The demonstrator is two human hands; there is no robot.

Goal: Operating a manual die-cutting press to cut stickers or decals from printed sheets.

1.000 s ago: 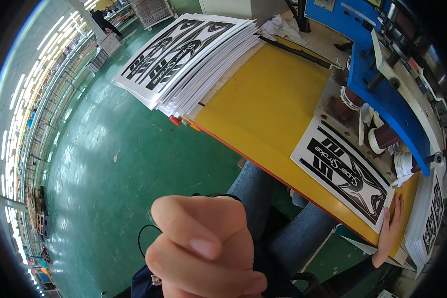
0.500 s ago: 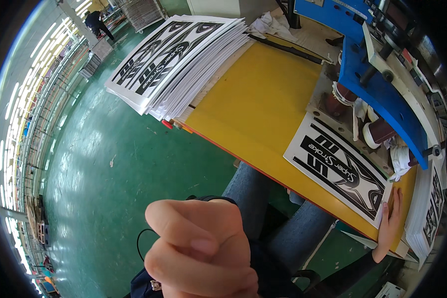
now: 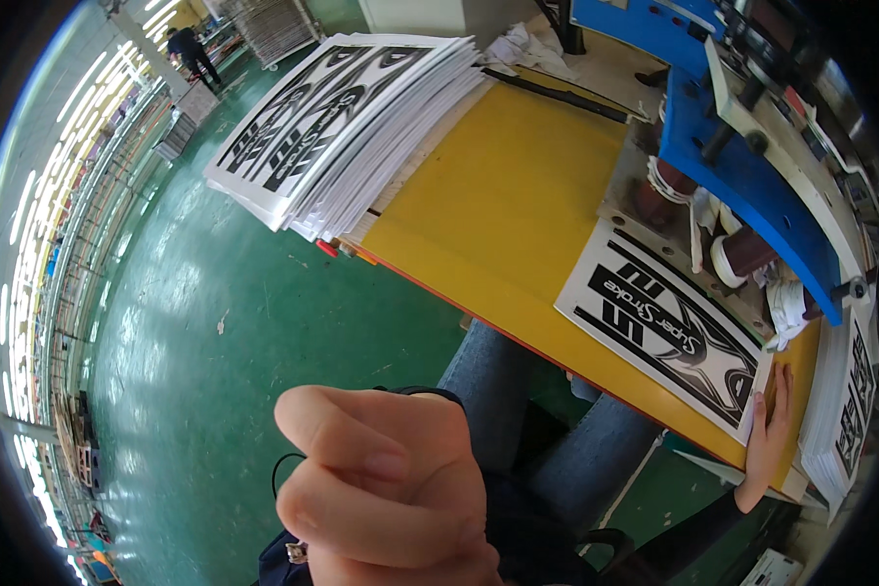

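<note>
A white printed sheet (image 3: 689,391) with black graphics lies on the yellow tabletop (image 3: 498,195), along the front edge and under the side of a blue-framed press machine (image 3: 689,127). My right hand (image 3: 770,425) rests flat on the table at the sheet's right end, fingers stretched out and the thumb touching its edge. Close to the camera, my left hand (image 3: 381,479) is raised over my lap, fingers curled into a loose fist, with nothing visible in it.
A thick stack of printed sheets (image 3: 400,127) sits at the table's far left end. Another stack (image 3: 835,430) stands at the far right. Brown cylinders wrapped in white cloth (image 3: 786,313) hang from the machine. A distant person (image 3: 193,54) stands on the green floor (image 3: 195,293).
My left fist has shifted slightly left in the picture. My right hand stays by the sheet's end, and the sheet has not visibly moved.
</note>
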